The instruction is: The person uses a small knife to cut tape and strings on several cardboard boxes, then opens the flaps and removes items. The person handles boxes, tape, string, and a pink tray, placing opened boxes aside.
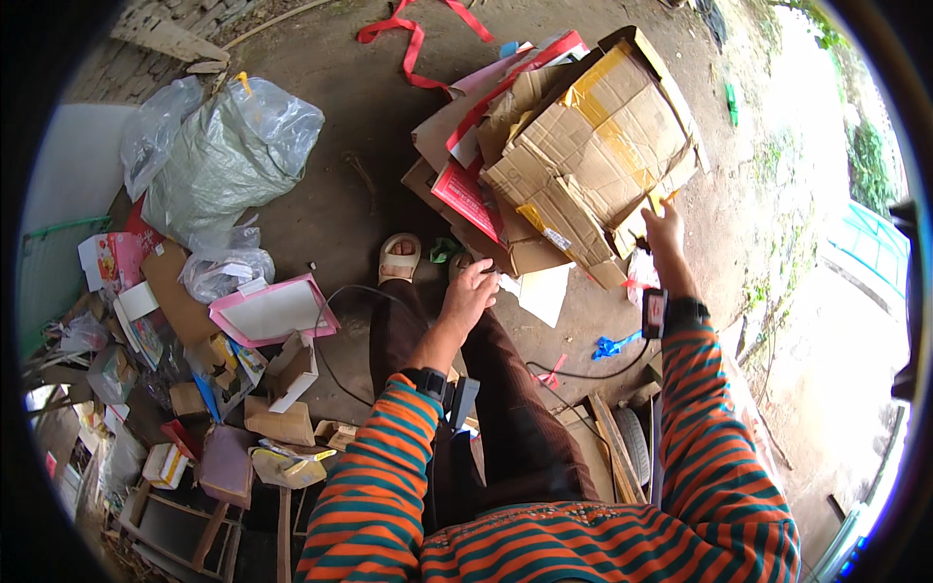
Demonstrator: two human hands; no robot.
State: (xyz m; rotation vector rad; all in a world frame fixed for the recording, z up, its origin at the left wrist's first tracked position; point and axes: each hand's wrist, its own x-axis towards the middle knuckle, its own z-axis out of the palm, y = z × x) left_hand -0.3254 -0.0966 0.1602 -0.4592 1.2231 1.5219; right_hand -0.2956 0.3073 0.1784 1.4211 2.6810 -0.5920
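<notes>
A stack of flattened cardboard lies on the ground ahead of me, topped by a large brown cardboard box (593, 146) with strips of yellow tape. Its near right corner is at the fingers of my right hand (665, 238), which are closed on the edge of a flap there. Below the stack, my left hand (470, 294) reaches forward with its fingers stretched out. It is close to the stack's near edge and a white sheet (540, 294); whether it touches either cannot be told. Red printed cardboard (468, 201) sticks out from the stack's left side.
A stuffed pale woven sack (233, 155) stands at the far left. Small boxes and scraps, among them a pink-edged box (275, 309), crowd the left side. A red ribbon (415, 49) lies at the back. Black cables (583, 377) hang near my wrists. A tire (632, 442) is by my right.
</notes>
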